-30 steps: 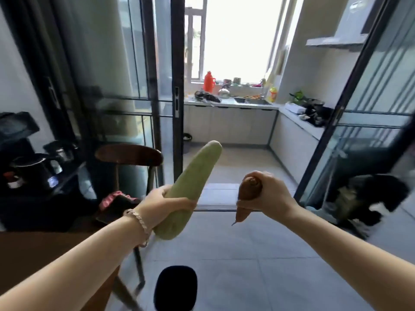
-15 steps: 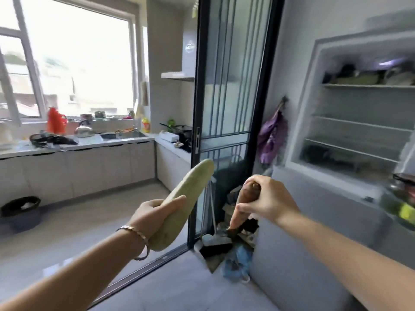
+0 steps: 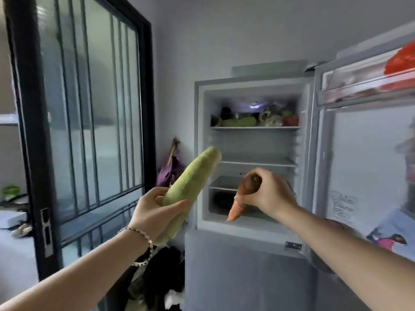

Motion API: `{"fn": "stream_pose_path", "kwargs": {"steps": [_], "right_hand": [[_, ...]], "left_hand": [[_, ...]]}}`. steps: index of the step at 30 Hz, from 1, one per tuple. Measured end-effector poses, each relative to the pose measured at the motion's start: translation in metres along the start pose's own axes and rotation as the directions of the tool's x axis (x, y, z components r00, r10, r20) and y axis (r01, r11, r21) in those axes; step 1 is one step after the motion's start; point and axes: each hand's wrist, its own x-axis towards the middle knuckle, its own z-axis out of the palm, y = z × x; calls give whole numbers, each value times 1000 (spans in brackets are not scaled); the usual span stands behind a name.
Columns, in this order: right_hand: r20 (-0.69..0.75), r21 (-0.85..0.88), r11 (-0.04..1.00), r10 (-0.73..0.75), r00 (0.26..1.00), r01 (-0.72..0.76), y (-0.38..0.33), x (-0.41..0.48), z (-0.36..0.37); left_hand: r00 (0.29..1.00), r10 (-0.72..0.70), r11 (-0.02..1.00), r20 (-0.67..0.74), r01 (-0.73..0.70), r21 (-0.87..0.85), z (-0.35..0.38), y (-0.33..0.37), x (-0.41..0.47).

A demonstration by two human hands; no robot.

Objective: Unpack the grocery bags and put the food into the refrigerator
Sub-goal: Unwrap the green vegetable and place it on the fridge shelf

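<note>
1. Refrigerator (image 3: 247, 277): upper compartment open, its door (image 3: 359, 164) swung out to the right. The top shelf (image 3: 254, 127) already carries produce. The middle shelf (image 3: 258, 163) sits about level with the gourd's tip.
2. Pale green gourd (image 3: 190, 182): long, tilted up toward the open compartment but not yet inside. The left hand (image 3: 155, 214) grips its lower half, fingers and thumb curled round it.
3. Carrot (image 3: 241, 198): tip down, in front of the lower shelves, not yet inside. The right hand (image 3: 269, 194) holds the thick end, fingers wrapped round it.
4. Step in hand: 2 vegetables brought up to the refrigerator, ready for loading.
5. Next move, as judged: reach in and lay each item flat on a shelf. The gourd probably has to go in lengthwise or at an angle to fit. Each hand lets go only once its item rests steady.
6. Also noted: glass sliding door (image 3: 89, 120) at left, dark bags (image 3: 161, 277) on the floor beside the refrigerator.
</note>
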Motion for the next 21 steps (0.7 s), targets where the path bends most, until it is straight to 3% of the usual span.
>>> {"fn": "stream_pose_path", "kwargs": {"steps": [4, 9, 16, 21], "right_hand": [[-198, -36, 997, -71, 978, 65, 25, 76, -17], [-337, -77, 979, -203, 919, 188, 59, 171, -35], [-536, -140, 955, -295, 791, 262, 123, 328, -41], [-578, -202, 942, -336, 744, 268, 154, 404, -36]], "left_hand": [[988, 152, 986, 36, -154, 59, 54, 2, 89], [937, 349, 916, 6, -342, 211, 112, 3, 194], [759, 649, 663, 43, -593, 458, 181, 29, 352], [687, 720, 543, 102, -648, 535, 221, 43, 445]]}}
